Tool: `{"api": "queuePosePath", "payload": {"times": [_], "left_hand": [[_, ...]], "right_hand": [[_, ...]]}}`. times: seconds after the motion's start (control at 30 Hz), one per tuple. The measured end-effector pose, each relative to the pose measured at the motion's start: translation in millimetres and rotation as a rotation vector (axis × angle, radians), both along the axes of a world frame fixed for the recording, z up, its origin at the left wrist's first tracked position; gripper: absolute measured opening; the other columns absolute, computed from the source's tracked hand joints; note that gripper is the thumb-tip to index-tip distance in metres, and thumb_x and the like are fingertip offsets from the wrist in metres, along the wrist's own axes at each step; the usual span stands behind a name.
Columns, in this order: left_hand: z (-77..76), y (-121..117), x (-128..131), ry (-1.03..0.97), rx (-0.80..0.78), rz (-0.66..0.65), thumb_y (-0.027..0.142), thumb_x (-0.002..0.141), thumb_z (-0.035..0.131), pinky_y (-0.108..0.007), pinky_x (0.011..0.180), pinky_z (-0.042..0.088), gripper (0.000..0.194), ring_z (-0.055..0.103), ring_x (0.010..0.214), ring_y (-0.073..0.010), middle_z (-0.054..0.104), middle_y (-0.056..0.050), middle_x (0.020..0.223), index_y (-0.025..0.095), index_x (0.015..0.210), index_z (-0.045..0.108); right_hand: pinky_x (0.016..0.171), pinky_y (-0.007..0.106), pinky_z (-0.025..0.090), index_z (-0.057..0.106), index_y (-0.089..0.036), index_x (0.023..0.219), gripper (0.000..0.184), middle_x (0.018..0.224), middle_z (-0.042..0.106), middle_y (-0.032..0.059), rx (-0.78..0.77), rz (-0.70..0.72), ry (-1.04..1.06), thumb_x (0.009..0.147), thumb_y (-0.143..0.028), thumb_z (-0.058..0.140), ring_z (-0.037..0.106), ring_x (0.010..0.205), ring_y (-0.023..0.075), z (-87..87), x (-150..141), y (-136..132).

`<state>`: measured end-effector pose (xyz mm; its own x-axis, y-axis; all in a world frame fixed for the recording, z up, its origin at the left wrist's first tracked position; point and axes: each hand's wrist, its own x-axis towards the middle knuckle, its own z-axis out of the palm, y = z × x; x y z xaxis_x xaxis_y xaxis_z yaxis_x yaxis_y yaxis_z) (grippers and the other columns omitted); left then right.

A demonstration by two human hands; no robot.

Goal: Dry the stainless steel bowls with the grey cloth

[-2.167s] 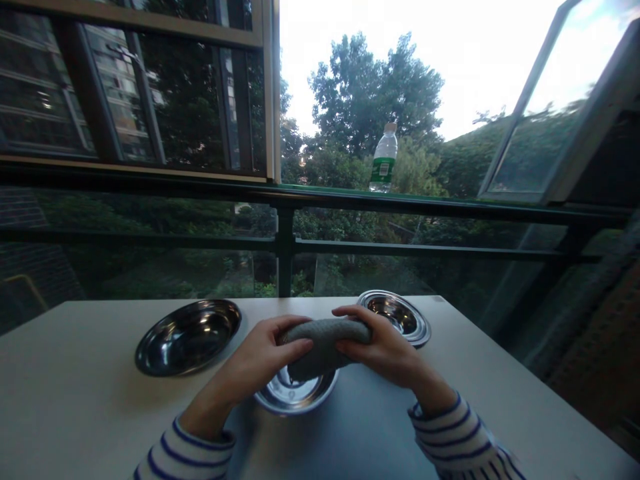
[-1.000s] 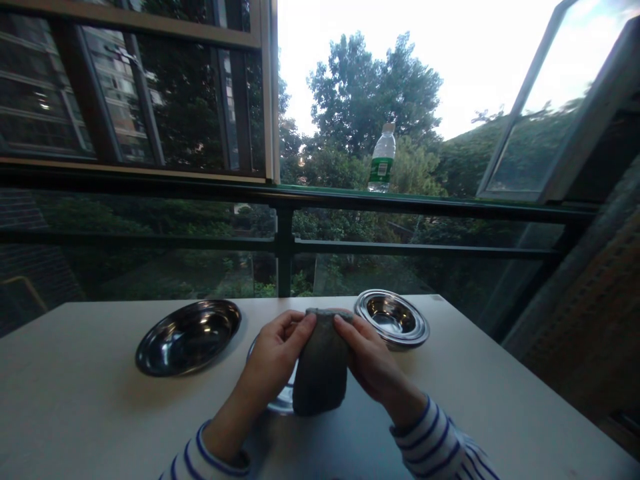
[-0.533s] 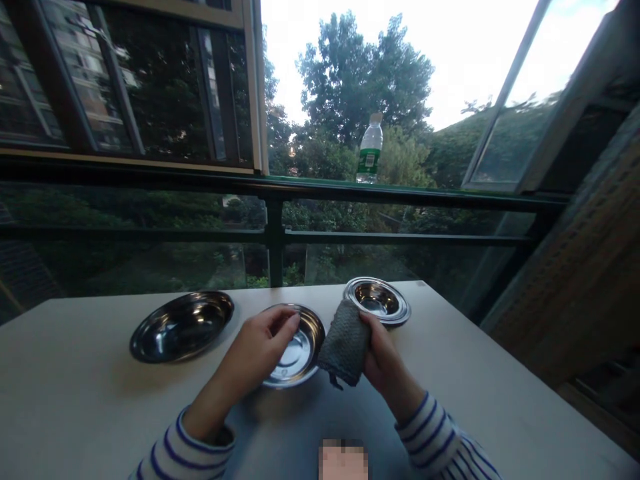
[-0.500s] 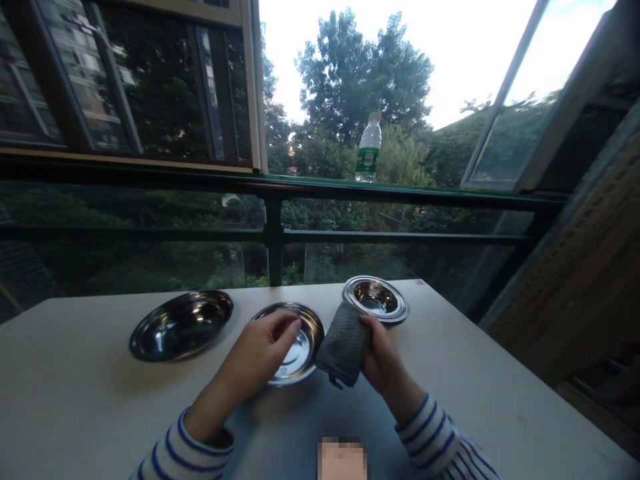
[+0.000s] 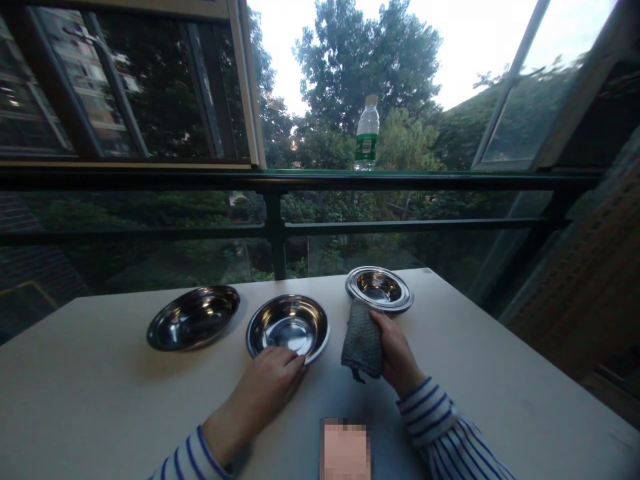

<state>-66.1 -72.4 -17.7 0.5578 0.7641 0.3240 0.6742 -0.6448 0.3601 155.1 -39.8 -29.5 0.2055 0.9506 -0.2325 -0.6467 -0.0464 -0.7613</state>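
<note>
In the head view my left hand (image 5: 270,380) is at the near rim of the middle stainless-steel bowl (image 5: 266,313). Its fingers bend over the rim into the bowl, and the thumb is mostly out of sight. My right hand (image 5: 399,353) is closed on a folded grey cloth (image 5: 364,340) with a waffle-like texture. The cloth hangs above the table, right of the middle bowl, and a small loop dangles from its lower edge. Just behind the cloth stands a smaller stack of metal bowls (image 5: 404,303).
A wide, dark-looking metal bowl (image 5: 193,320) rests on the left of the white table (image 5: 125,400). Beyond the far edge runs a dark green railing (image 5: 425,181), with a green-labelled plastic bottle (image 5: 367,143) standing at it. A blurred-out patch (image 5: 347,450) covers the bottom middle.
Both hands held and folded the cloth earlier; my left hand then let go and came down to the middle bowl's near rim. My right hand kept the cloth and shifted right.
</note>
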Motion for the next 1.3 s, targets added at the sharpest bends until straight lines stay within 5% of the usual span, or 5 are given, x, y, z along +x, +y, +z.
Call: {"api": "queuePosePath", "payload": {"times": [0.13, 0.37, 0.8, 1.1, 1.3], "left_hand": [[4.4, 3, -2, 0.188, 0.139, -0.003, 0.017, 0.085, 0.041, -0.041, 0.072, 0.049, 0.029, 0.065, 0.079, -0.0255, 0.071, -0.015, 0.087, 0.014, 0.098, 0.067], [17.2, 14, -10, 0.145, 0.261, 0.034, 0.02, 0.087, 0.039, -0.037, 0.07, 0.051, 0.03, 0.066, 0.076, -0.0225, 0.072, -0.011, 0.084, 0.013, 0.095, 0.066], [58.6, 37, -14, -0.573, -0.294, 0.275, 0.038, 0.075, 0.058, -0.027, 0.071, 0.042, 0.025, 0.063, 0.078, -0.022, 0.073, -0.004, 0.079, 0.021, 0.084, 0.074], [70.2, 32, -7, -1.031, -0.628, 0.382, 0.038, 0.073, 0.06, -0.026, 0.057, 0.044, 0.03, 0.061, 0.058, -0.0166, 0.071, -0.006, 0.066, 0.012, 0.086, 0.07], [70.4, 24, 14, -1.358, -0.717, 0.339, 0.033, 0.072, 0.064, -0.023, 0.054, 0.045, 0.027, 0.06, 0.053, -0.013, 0.07, -0.004, 0.064, 0.012, 0.088, 0.068]], "right_hand": [[0.053, 0.028, 0.05, 0.06, -0.014, 0.077, 0.012, 0.059, 0.063, 0.0006, -0.069, 0.042, 0.003, 0.071, -0.024, 0.056, 0.058, 0.05, 0.0148, -4.5, -3, -1], [0.047, 0.025, 0.046, 0.056, -0.014, 0.068, 0.007, 0.054, 0.059, 0.0005, -0.103, 0.112, -0.044, 0.067, -0.02, 0.054, 0.055, 0.047, 0.0142, -1.2, -11, -8], [0.047, 0.023, 0.044, 0.063, -0.012, 0.081, 0.026, 0.062, 0.064, 0.0013, 0.077, 0.089, -0.266, 0.063, -0.031, 0.066, 0.058, 0.053, 0.0149, 9.9, -13, -12], [0.056, 0.029, 0.048, 0.061, -0.014, 0.097, 0.038, 0.075, 0.067, 0.005, 0.283, -0.024, -0.588, 0.072, -0.043, 0.062, 0.062, 0.066, 0.0206, 47.7, -16, -8], [0.086, 0.039, 0.046, 0.055, -0.018, 0.112, 0.03, 0.104, 0.065, 0.0093, 0.72, -0.314, -1.25, 0.084, -0.026, 0.049, 0.059, 0.096, 0.0231, 58.1, -44, 0]]}}
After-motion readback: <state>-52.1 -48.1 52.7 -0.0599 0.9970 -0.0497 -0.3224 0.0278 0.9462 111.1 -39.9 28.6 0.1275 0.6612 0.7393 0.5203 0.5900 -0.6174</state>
